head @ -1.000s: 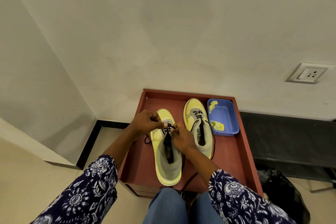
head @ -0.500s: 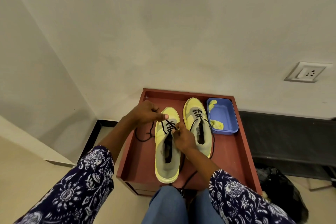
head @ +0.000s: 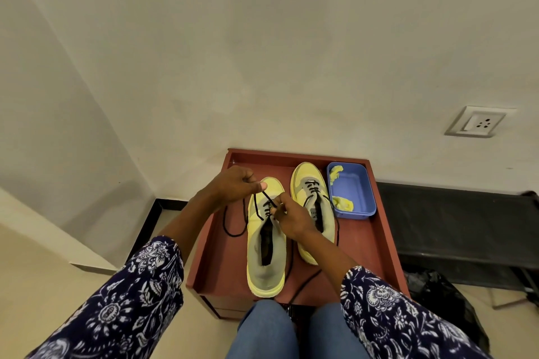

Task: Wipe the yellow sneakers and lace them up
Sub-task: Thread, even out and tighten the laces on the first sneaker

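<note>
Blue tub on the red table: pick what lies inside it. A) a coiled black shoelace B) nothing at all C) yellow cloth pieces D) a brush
C: the blue tub, standing beside the right sneaker, holds yellow cloth pieces, one near its far corner and one near its front edge.

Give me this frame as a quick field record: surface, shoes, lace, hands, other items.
surface: red-brown tray table against the wall
near sneaker: yellow, toe towards the wall, lower eyelets laced, being worked on
far sneaker: yellow, beside it on the right, partly laced
black lace: loose loop lying left of the near sneaker
left hand: pinching one lace end, pulled up
right hand: fingers pinching the lace at the eyelets
blue tub: back right corner, yellow cloth inside
</note>
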